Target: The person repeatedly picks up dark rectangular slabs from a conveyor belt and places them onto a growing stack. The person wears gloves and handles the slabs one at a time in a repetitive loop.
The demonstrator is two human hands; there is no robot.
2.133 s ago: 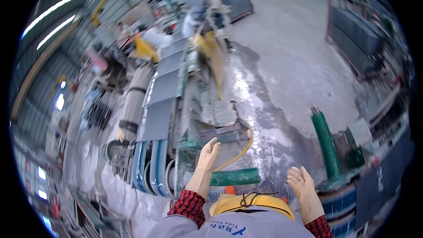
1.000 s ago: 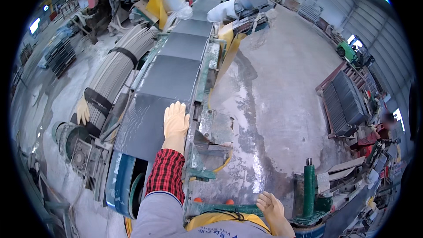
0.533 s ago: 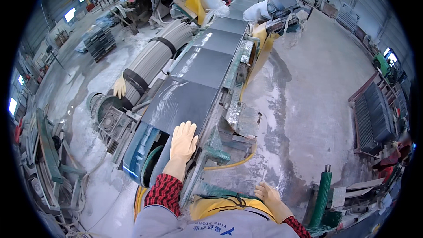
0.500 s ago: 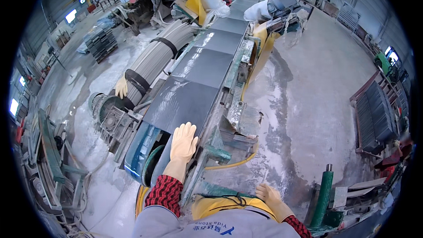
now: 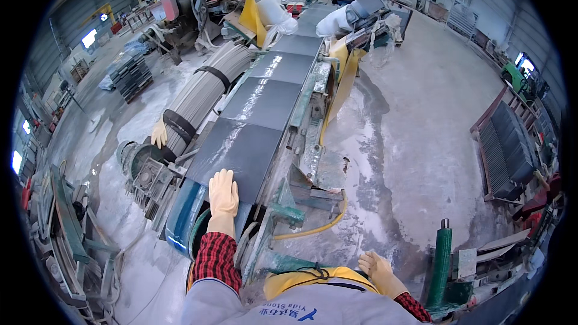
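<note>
Left hand (image 5: 223, 189): in a pale yellow rubber glove, fingers together and flat, palm down on the near edge of the nearest slab; it grips nothing.
Nearest slab: dark grey, square, wet stone slab (image 5: 238, 150), lying flat at the near end of the conveyor.
Right hand (image 5: 378, 271): same pale glove, fingers loosely spread, holding nothing, low beside the body, well to the right of the conveyor.
Sleeves: red and black checked cuff (image 5: 215, 257) behind the left hand.
Conveyor: long green-framed belt line (image 5: 313, 93) running away from the person, carrying the slabs in a single row.
Further slabs: a second dark grey slab (image 5: 263, 102) just beyond the nearest one on the conveyor; a third (image 5: 283, 67) beyond that.
Drum: blue end roller (image 5: 183, 219) under the conveyor's near end, just left of the left hand.
Motor: grey, dust-caked drive unit (image 5: 139, 168) left of the conveyor.
Another person's hand: yellow-gloved hand (image 5: 159, 134) left of the conveyor, resting against a grey ribbed roll (image 5: 201, 93).
Hose: yellow hose (image 5: 319, 225) on the wet concrete floor (image 5: 409, 144), right of the conveyor.
Post: green upright cylinder (image 5: 440, 262) far right of the conveyor, near the right hand.
</note>
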